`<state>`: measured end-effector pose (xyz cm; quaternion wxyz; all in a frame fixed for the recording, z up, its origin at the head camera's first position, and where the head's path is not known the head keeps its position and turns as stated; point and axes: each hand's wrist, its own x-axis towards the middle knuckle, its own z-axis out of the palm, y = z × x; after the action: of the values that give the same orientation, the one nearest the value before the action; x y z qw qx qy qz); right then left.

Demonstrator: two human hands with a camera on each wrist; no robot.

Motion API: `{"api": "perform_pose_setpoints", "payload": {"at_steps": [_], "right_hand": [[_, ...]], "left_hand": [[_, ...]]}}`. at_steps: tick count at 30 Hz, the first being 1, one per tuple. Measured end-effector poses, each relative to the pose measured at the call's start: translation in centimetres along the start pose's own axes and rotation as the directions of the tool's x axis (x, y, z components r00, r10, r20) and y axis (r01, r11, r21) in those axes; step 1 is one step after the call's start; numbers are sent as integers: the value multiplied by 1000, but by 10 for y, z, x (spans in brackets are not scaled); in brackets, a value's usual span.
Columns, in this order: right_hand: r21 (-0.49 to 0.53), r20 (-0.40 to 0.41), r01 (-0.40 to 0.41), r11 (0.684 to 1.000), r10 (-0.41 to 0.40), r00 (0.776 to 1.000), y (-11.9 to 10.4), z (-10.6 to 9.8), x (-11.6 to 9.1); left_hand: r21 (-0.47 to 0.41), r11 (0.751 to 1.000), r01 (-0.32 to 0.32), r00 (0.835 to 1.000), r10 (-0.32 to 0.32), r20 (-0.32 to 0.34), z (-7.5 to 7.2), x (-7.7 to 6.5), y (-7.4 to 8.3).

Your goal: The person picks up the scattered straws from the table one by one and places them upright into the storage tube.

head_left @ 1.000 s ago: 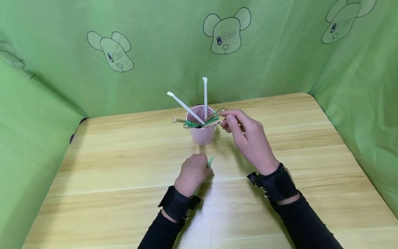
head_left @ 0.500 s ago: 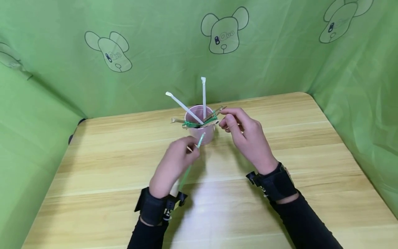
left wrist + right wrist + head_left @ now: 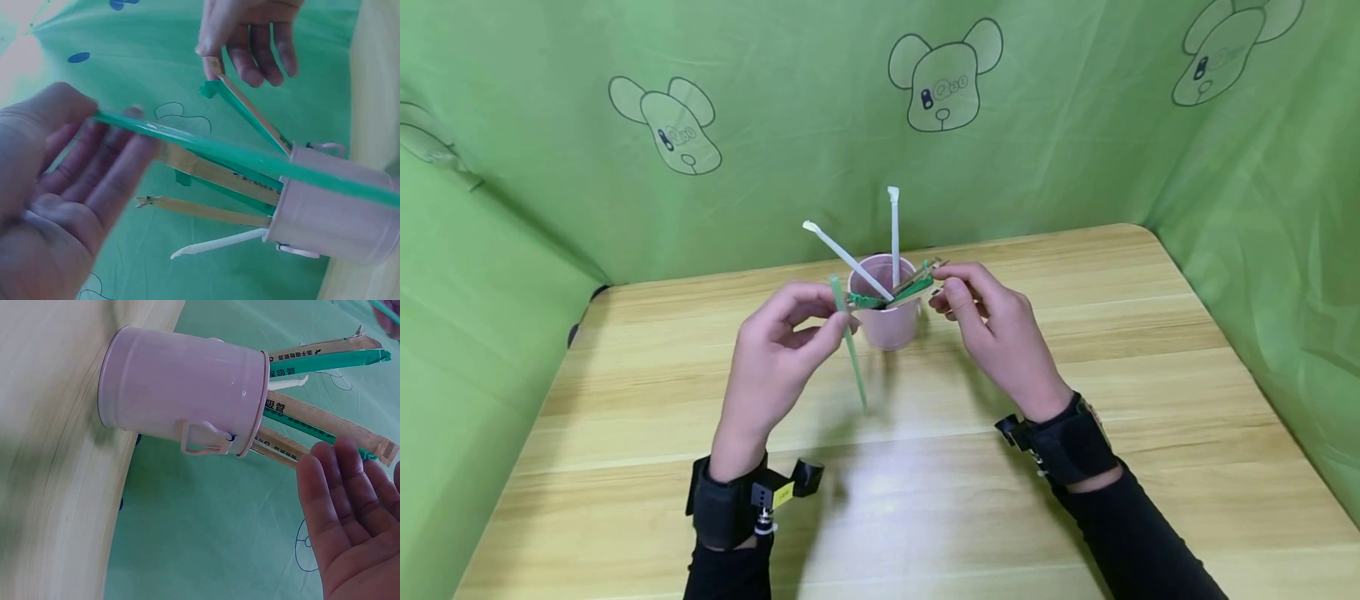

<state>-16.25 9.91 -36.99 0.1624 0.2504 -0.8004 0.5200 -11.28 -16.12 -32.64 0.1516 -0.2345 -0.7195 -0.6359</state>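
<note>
My left hand (image 3: 782, 350) pinches a thin green straw (image 3: 853, 362) between thumb and fingers, just left of a pink cup (image 3: 891, 329). In the left wrist view the straw (image 3: 244, 153) slants across in front of the cup (image 3: 340, 209). Standing in the cup are white straws (image 3: 895, 237) and several brown and green wrapped straws (image 3: 331, 420). At the cup's right side is my right hand (image 3: 1000, 329), its fingertips right at the ends of the wrapped straws. In the right wrist view the right hand's fingers (image 3: 340, 500) are extended and loosely bent.
The cup stands on a pale wooden table (image 3: 662, 400) near its back edge. Green curtains (image 3: 805, 108) with bear-head outlines close in the back and both sides. A small handle (image 3: 206, 437) sticks out from the cup's side.
My left hand has risen from the table and moved up and left with the green straw, which now hangs beside the cup. The right hand has stayed at the wrapped straws' ends.
</note>
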Motion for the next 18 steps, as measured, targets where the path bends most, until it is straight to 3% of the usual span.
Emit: {"api": "perform_pose_setpoints", "payload": {"at_steps": [3,5,8,11,15,18], "right_hand": [[-3,0,0,1000,0,1000,0,0,0],[0,1,1,1000,-1,1000,1,0,0],[4,4,1,1000,-1,1000,1,0,1],[6,10,-2,1000,2,1000,1,1,1],[9,21,-9,1000,9,1000,1,1,1],[10,27,-13,1000,13,1000,1,1,1]], "left_hand": [[-90,990,-107,993,102,-62,0,0,3],[-150,967,-204,976,189,-109,1,1,6],[-218,908,-359,926,316,-207,4,2,11],[-229,849,-477,862,400,-313,6,5,16],[-199,814,-545,795,428,-430,6,8,15],[-184,802,-568,767,435,-471,7,9,13]]}}
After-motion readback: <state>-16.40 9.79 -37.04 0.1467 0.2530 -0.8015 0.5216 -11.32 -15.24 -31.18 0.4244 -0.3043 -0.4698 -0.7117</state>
